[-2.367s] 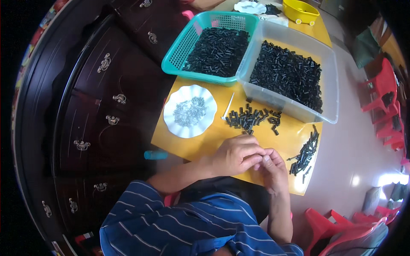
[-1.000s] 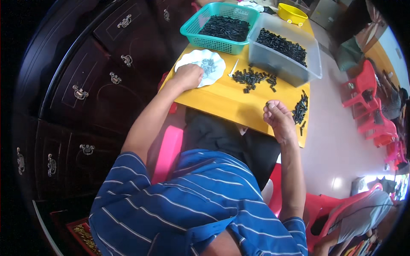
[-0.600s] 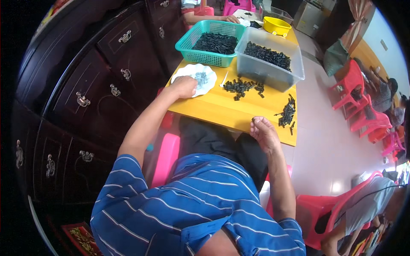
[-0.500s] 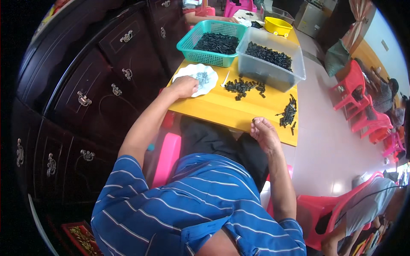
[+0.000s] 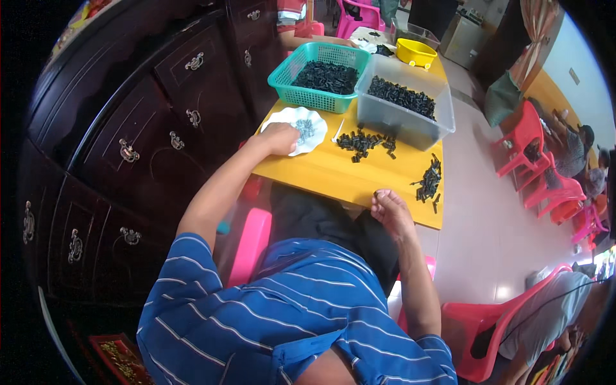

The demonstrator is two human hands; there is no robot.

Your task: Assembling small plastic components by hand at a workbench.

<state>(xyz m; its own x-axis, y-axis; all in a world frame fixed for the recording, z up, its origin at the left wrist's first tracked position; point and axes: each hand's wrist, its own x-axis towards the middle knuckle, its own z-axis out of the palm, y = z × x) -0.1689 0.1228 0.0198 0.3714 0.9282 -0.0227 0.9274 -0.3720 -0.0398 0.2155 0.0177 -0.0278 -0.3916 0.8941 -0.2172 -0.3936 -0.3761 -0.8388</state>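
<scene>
My left hand (image 5: 280, 137) reaches over the near-left rim of a white scalloped plate (image 5: 280, 117). Its fingers are bent down and closed at a heap of small, thin silvery pieces (image 5: 309, 129); what they pinch is hidden. Just off the table's front edge, my right hand (image 5: 394, 212) is closed, with a small black piece (image 5: 376, 193) at thumb and fingertip. Beyond it to the right lies a pile of slim black parts (image 5: 429, 179). A second pile of short black tubular pieces (image 5: 360, 144) sits mid-table, beside a thin white stick (image 5: 338, 131).
A green mesh basket (image 5: 312, 99) and a clear plastic bin (image 5: 404, 125), both full of black pieces, stand across the yellow table (image 5: 321, 176). Farther off are a yellow tub (image 5: 417, 52) and another person's arm (image 5: 314, 42). Dark drawers (image 5: 128, 115) flank my left; pink chairs (image 5: 471, 327) stand right.
The view has tilted slightly, so the table sits lower. My left hand stays at the plate, its fingers a little further over the silvery pieces. My right hand keeps its pinch near the table edge.
</scene>
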